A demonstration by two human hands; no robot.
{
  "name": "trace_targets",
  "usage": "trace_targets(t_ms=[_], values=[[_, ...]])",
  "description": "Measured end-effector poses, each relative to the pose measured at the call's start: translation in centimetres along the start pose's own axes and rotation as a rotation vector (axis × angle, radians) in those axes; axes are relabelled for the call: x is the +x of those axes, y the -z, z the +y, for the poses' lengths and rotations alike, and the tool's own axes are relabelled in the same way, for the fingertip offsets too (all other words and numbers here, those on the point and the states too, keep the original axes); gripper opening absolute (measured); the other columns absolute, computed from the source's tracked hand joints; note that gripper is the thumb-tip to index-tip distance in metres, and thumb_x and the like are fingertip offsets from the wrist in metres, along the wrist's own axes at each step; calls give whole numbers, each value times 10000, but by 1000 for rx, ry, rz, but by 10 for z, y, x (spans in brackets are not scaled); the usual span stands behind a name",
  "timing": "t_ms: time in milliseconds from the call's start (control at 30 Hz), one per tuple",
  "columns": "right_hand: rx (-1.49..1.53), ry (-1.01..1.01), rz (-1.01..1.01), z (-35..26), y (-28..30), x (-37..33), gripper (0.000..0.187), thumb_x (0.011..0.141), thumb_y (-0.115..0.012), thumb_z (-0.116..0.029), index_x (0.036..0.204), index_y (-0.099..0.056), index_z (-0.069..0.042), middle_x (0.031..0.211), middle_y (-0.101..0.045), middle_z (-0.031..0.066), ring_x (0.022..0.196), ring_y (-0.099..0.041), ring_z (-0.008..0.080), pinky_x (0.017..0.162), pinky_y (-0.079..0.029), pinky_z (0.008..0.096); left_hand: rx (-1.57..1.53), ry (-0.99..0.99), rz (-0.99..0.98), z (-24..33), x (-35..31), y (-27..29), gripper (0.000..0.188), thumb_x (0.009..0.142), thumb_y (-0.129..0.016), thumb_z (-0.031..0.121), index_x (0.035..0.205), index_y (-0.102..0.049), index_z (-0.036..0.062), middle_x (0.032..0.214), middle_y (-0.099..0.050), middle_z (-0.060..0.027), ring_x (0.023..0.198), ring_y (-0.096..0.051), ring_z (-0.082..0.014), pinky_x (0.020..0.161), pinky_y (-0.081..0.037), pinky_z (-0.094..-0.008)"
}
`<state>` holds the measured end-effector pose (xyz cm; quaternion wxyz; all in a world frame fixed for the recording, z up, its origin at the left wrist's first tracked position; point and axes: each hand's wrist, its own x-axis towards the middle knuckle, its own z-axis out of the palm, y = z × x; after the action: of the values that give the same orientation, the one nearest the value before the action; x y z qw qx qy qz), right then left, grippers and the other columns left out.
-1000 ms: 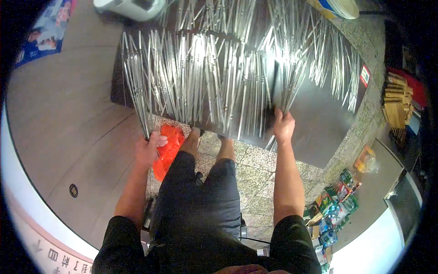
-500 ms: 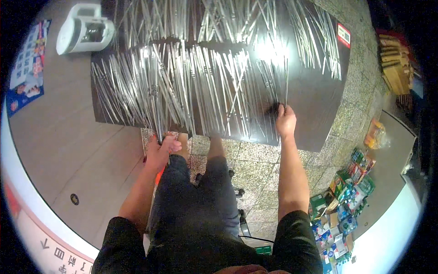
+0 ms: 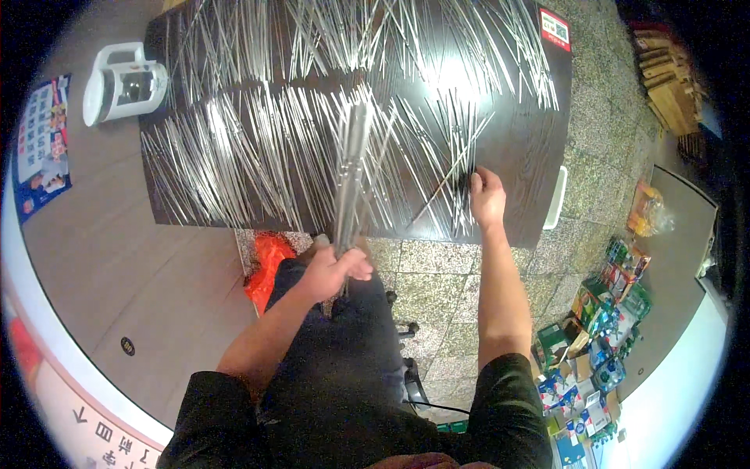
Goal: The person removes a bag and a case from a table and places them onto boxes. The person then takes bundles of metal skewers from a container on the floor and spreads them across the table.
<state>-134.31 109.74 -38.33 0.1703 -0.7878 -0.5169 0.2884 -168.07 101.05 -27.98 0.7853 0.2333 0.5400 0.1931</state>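
Note:
My left hand (image 3: 336, 273) is closed round the lower end of a thick bundle of silvery metal chopsticks (image 3: 353, 168). The bundle points away from me over the table's near edge and is smeared by motion. My right hand (image 3: 487, 197) rests over the right part of the dark table (image 3: 516, 187), its fingers curled together. What is between them, if anything, cannot be made out. Just left of those fingers, one chopstick (image 3: 437, 195) lies slanted across others. Many more loose chopsticks (image 3: 258, 164) lie in two rough rows, a near one and a far one (image 3: 328, 39).
A white jug-like appliance (image 3: 125, 84) stands left of the chopsticks. An orange-red bag (image 3: 269, 270) hangs below the near edge, by my legs. A white-rimmed object (image 3: 555, 199) shows beyond the right edge. Boxes and bottles (image 3: 586, 367) are piled at the lower right.
My left hand has swung right with the chopstick bundle, which now crosses the middle of the near row. One chopstick beside my right hand now lies slanted; the upright one there is gone.

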Motion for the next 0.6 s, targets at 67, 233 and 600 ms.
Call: trace_targets(t_ms=[67,233,600], values=[[34,-52,15,-2,2,-10,320,868,-568,-242,1073,-619,-1,1050,-631,185,989,-601,318,885,-454,379,-70,64,-38,-5,8,-15,224,949,-473,173,962,-543,-39,810,-649,-164,712,-665,-251,673,-556,-356],[607,-197,-435,-76,1,-91,402,894,-585,-306,1138,-571,13,1065,-641,142,1003,-599,229,897,-456,347,5,144,-162,-6,10,-45,231,949,-500,202,948,-563,-21,771,-648,-133,667,-649,-205,625,-545,-333],[957,-603,-291,-81,56,-165,126,923,-539,-160,926,-555,-35,737,-610,21,649,-551,87,610,-461,230,335,206,-600,16,7,-123,316,934,-470,273,916,-599,-15,876,-653,-128,809,-625,-187,690,-478,-307]])
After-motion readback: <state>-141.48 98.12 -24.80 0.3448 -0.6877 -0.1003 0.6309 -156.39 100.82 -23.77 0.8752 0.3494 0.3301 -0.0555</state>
